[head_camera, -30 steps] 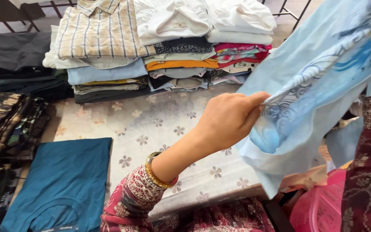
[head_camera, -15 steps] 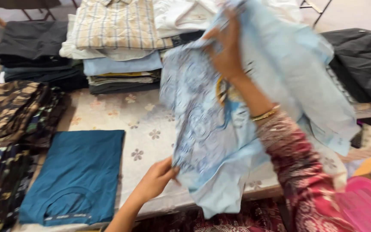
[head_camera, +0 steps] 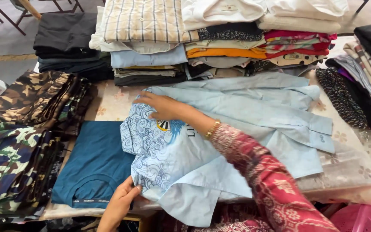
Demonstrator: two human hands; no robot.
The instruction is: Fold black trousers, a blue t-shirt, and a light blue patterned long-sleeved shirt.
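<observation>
Camouflage stacks [head_camera: 18, 141] occupy the left edge of the surface [head_camera: 108, 107], with a folded teal shirt [head_camera: 95, 163] beside them. The left hand [head_camera: 119, 206] pinches the near hem of the light-blue shirt [head_camera: 254, 124], which lies flat, long axis left to right, collar to the right. The right hand [head_camera: 162, 106] rests open, palm down, on its far-left edge; folded piles [head_camera: 220, 38] line the far edge.

Pale blue swirl-printed shirt [head_camera: 220, 141]; plain teal T-shirt [head_camera: 93, 165]; camouflage trousers [head_camera: 11, 167].
</observation>
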